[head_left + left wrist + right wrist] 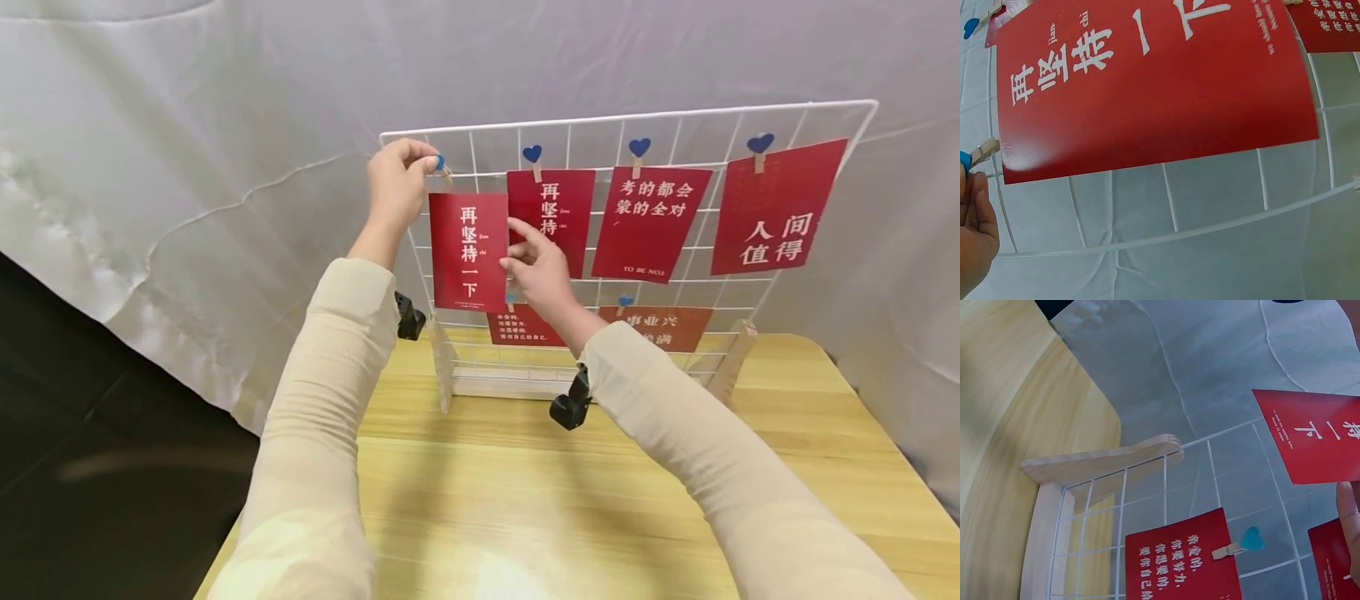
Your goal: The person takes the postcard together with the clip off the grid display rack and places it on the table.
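Observation:
At the upper left of the white wire grid (570, 123), my left hand (397, 187) pinches a wooden clothespin with a blue heart (984, 151). The clothespin's tip meets the top edge of a red card (453, 254) with white characters. My right hand (543, 271) holds that card by its right edge, thumb and fingers at the border. The card hangs upright in front of the grid, overlapping a second red card (577, 242) with the same characters. In the right wrist view only a little of the right hand (1350, 531) shows.
Red cards reading different phrases (648, 221), (780, 217) hang to the right on blue heart clothespins. Lower cards (525, 325), (678, 327) are partly hidden behind the right arm. Wooden feet (442, 367) hold the grid on the wooden table (465, 467), before a pale curtain (285, 108).

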`<action>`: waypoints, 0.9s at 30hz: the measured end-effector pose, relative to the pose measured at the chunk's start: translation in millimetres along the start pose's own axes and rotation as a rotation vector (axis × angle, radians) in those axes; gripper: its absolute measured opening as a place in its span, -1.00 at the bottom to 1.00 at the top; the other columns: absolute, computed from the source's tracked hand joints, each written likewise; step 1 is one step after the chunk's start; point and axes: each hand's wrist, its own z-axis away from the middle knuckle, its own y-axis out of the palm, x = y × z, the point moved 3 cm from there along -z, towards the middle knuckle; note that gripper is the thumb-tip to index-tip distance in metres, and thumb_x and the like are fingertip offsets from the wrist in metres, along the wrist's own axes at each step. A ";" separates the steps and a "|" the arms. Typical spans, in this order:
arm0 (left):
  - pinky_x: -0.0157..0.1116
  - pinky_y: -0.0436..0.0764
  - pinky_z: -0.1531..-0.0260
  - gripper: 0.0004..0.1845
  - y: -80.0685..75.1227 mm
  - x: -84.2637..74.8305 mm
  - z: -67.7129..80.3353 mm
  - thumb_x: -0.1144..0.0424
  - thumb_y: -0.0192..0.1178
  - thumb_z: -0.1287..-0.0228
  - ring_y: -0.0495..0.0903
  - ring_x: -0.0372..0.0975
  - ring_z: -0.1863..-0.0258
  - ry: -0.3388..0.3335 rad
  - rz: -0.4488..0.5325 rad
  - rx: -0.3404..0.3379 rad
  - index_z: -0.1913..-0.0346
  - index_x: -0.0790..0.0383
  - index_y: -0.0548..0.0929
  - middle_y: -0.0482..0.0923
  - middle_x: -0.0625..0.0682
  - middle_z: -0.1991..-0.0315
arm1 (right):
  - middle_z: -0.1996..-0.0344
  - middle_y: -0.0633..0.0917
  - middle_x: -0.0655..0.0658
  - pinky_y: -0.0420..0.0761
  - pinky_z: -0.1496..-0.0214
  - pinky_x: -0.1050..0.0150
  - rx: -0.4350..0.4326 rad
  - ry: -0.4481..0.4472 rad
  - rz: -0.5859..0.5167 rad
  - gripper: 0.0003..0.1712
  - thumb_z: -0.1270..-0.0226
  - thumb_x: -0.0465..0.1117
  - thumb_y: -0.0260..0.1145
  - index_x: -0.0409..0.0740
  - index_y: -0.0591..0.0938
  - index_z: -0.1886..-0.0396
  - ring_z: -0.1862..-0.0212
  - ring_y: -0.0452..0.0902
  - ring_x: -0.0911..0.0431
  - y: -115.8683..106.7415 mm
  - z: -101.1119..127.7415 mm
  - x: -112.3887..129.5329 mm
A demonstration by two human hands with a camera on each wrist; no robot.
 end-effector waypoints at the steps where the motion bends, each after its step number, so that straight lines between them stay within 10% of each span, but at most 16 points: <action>1: -0.48 0.38 0.34 -0.83 -0.3 0.7 0.5 0.33 0.07 -0.17 0.41 -0.30 0.36 0.004 0.016 -0.013 0.24 0.35 0.58 0.52 0.07 0.31 | 0.38 0.49 -0.14 0.55 0.32 0.25 0.010 -0.003 0.002 -0.42 -0.15 -0.40 0.14 0.01 0.32 -0.19 0.35 0.40 0.11 -0.3 1.7 -0.9; 17: -0.48 0.43 0.27 -0.89 -3.9 7.2 14.4 0.42 0.11 -0.11 0.49 -0.31 0.36 -0.049 0.325 -0.078 0.31 0.42 0.56 0.51 0.02 0.44 | 0.34 0.52 -0.22 0.57 0.35 0.17 0.059 -0.010 -0.028 -0.41 -0.14 -0.44 0.14 -0.06 0.31 -0.20 0.33 0.46 0.08 -16.0 23.8 -22.0; 27: -0.44 0.46 0.27 -0.88 -2.4 26.0 31.5 0.42 0.09 -0.13 0.52 -0.25 0.34 -0.090 0.312 -0.035 0.28 0.41 0.55 0.53 0.04 0.41 | 0.34 0.53 -0.19 0.56 0.34 0.15 0.029 0.026 -0.053 -0.40 -0.16 -0.43 0.12 -0.08 0.27 -0.22 0.37 0.48 0.12 -37.4 36.9 -37.6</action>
